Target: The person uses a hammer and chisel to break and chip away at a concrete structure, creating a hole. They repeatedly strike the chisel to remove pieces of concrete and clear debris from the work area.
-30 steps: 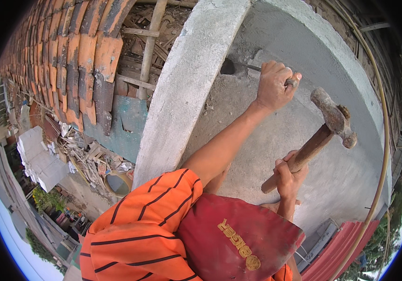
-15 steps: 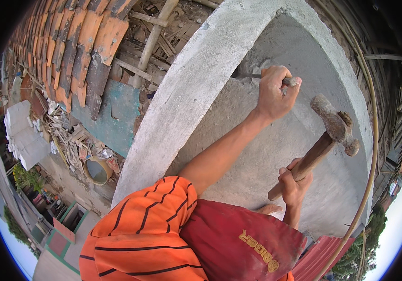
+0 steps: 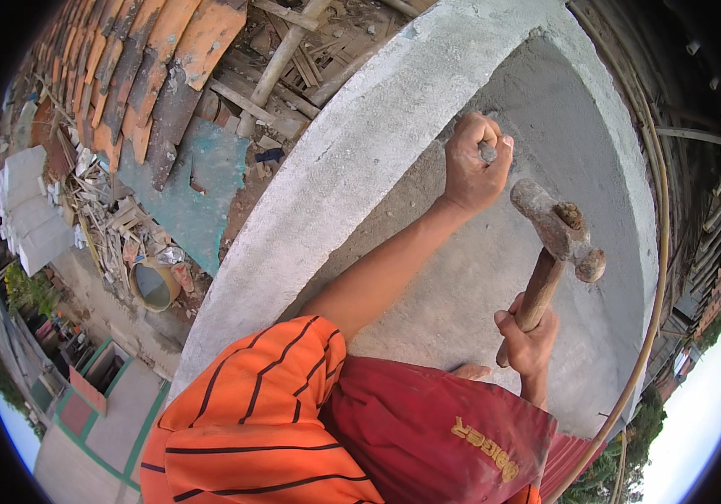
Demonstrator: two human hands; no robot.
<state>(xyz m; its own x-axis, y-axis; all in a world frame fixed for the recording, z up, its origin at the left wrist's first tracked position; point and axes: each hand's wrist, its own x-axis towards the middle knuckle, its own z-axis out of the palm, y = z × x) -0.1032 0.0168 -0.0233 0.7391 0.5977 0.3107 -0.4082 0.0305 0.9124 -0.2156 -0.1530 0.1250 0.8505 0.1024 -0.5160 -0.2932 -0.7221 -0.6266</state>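
Note:
My left hand [image 3: 466, 172] is a fist around a metal chisel [image 3: 486, 152]; its blunt top end pokes out between thumb and fingers, and its tip is hidden behind the hand. The fist is held by the inner side of a grey concrete rim [image 3: 360, 151]. My right hand [image 3: 530, 343] grips the wooden handle of a hammer [image 3: 555, 225]. Its worn, rusty head hangs in the air a short way right of and below the chisel's end, apart from it. Beneath both hands spreads a rough grey cement surface [image 3: 428, 290].
A hose [image 3: 661, 252] runs along the right edge of the concrete. To the left, far below, are orange roof tiles [image 3: 146, 67], a blue-green sheet [image 3: 184, 189], scrap wood and a round tub [image 3: 155, 286]. A bare foot [image 3: 471, 371] shows below my hands.
The hammer head has moved left, nearer to the chisel. My left fist has turned, so the chisel's end faces up more and its shaft no longer shows. The view has shifted slightly.

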